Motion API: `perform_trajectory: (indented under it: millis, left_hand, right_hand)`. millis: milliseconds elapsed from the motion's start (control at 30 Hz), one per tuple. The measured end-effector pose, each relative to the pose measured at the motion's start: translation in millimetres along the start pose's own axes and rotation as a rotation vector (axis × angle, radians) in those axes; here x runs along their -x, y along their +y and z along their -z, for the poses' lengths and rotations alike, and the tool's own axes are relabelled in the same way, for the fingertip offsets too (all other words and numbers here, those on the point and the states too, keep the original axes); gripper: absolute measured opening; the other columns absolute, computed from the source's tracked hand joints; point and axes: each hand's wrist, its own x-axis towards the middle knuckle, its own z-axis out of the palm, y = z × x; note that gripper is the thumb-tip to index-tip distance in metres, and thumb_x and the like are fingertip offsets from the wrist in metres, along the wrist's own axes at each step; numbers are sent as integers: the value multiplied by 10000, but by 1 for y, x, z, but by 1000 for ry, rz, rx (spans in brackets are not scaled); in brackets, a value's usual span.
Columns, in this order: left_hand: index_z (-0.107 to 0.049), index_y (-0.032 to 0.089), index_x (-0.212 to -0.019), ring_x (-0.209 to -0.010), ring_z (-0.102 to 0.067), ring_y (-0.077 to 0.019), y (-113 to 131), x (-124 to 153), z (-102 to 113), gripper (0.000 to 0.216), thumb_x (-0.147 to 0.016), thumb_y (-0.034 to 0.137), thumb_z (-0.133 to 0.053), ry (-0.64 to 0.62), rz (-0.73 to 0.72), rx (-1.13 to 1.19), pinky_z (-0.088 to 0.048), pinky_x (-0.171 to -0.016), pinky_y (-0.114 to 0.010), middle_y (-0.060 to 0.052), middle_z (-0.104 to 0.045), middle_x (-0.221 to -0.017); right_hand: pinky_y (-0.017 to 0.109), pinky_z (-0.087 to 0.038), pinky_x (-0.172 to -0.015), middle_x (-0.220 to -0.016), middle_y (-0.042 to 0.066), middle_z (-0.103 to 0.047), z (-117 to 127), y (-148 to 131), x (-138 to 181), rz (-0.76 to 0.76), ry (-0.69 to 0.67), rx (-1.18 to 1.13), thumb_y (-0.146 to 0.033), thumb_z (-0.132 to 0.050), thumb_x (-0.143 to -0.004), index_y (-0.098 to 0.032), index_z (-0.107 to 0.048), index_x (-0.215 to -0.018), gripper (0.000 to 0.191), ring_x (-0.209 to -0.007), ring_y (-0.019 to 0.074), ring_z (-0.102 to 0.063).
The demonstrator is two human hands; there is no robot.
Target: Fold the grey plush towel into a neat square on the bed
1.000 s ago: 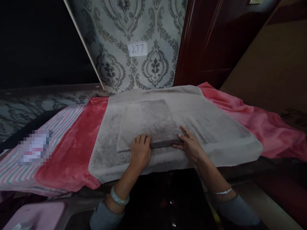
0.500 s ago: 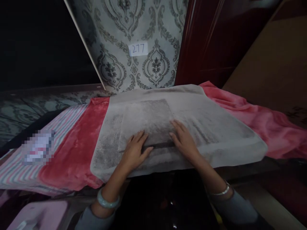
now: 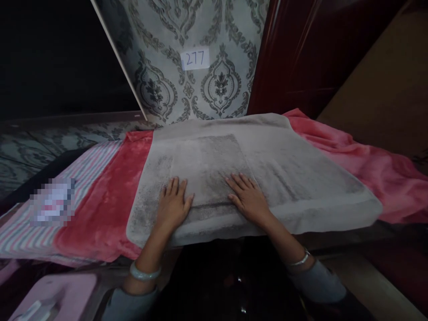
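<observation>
Left hand [image 3: 173,204] and right hand [image 3: 248,198] of one person, both open and palm-down, fingers spread and straight, gripping nothing. They rest side by side, near the front of a square mottled grey layer [image 3: 207,169], which lies on a larger pale grey mottled rectangular pad [image 3: 301,196]. The left hand sits over the layer's front edge near its left corner, the right hand over the same edge near its right corner. What the layer is made of cannot be told.

Change from the view one second earlier: the fingers, then curled against the layer's thick dark front edge, now lie flat on top. That edge now shows only as a thin dark line between the hands.

Surroundings: the pad lies across a crumpled coral-pink fleece blanket [image 3: 374,183], with a pink-and-white striped sheet [image 3: 88,183] to the left bearing a pixelated patch [image 3: 52,203]. Behind stand grey damask wallpaper [image 3: 220,84] with a white paper label reading 277 [image 3: 195,58], and a dark red door [image 3: 294,58]. Pale green bangle [image 3: 145,272] on the left wrist; silver bangle [image 3: 298,259] on the right; grey sleeves at both forearms.
</observation>
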Motion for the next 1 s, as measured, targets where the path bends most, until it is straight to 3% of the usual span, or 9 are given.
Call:
perform_trajectory:
  millis: [233,367,467,600,667,767,833,1000]
  left_hand:
    - [-511,113,-1393,-1352,-476,-334,-25,12,-10,522,-972,382,-358,165,90,189,-405,-1106,-517,-197,-473,-1486]
    - [-527,105,-1372,-1349,-478,-333,-22,12,-10,513,-966,375,-370,184,88,206,-401,-1109,-519,-201,-485,-1474]
    - [-544,111,-1353,-1336,-491,-338,-22,13,-10,501,-962,376,-377,203,77,213,-410,-1098,-533,-200,-498,-1462]
    - [-553,104,-1346,-1318,-509,-342,-25,14,-12,505,-958,383,-390,210,82,227,-414,-1095,-529,-209,-511,-1447]
    - [-552,106,-1346,-1323,-506,-337,-26,14,-14,507,-955,392,-400,216,81,250,-414,-1098,-522,-202,-516,-1445]
    - [-555,134,-1342,-1326,-507,-322,-29,13,-15,498,-950,408,-416,236,86,298,-419,-1098,-522,-177,-524,-1447]
    - [-559,130,-1338,-1330,-504,-318,-30,13,-15,502,-942,410,-427,236,96,327,-413,-1105,-521,-178,-524,-1448]
    - [-564,158,-1337,-1334,-505,-298,-33,14,-15,491,-932,410,-448,227,95,378,-404,-1116,-521,-161,-523,-1454]
  right_hand:
    - [559,-266,-1159,-1557,106,-371,-8,35,25,-185,294,-380,-519,-461,-923,-213,-555,-1387,564,-1439,318,-306]
    - [514,-309,-1149,-1524,117,-418,-3,35,28,-370,427,-837,-509,-601,-821,-227,-508,-1404,654,-1404,284,-375]
    - [487,-413,-1072,-1444,92,-514,3,24,27,-544,466,-1244,-440,-658,-769,-265,-521,-1362,633,-1326,264,-471]
    - [411,-542,-910,-1049,20,-691,8,9,28,-658,415,-1678,-350,-750,-687,-255,-633,-1043,387,-980,207,-647]
    - [391,-558,-890,-879,-3,-671,8,1,28,-675,361,-1803,-320,-775,-669,-242,-604,-862,269,-867,185,-647]
    - [440,-551,-940,-731,-8,-591,6,-16,28,-695,260,-1946,-332,-783,-680,-243,-528,-744,278,-878,210,-646]
    - [476,-542,-965,-712,-6,-554,3,-28,27,-729,197,-2019,-340,-797,-678,-246,-516,-752,305,-919,235,-653]
    - [495,-542,-958,-884,45,-593,-2,-45,20,-741,94,-2024,-354,-796,-712,-234,-487,-805,345,-986,268,-659]
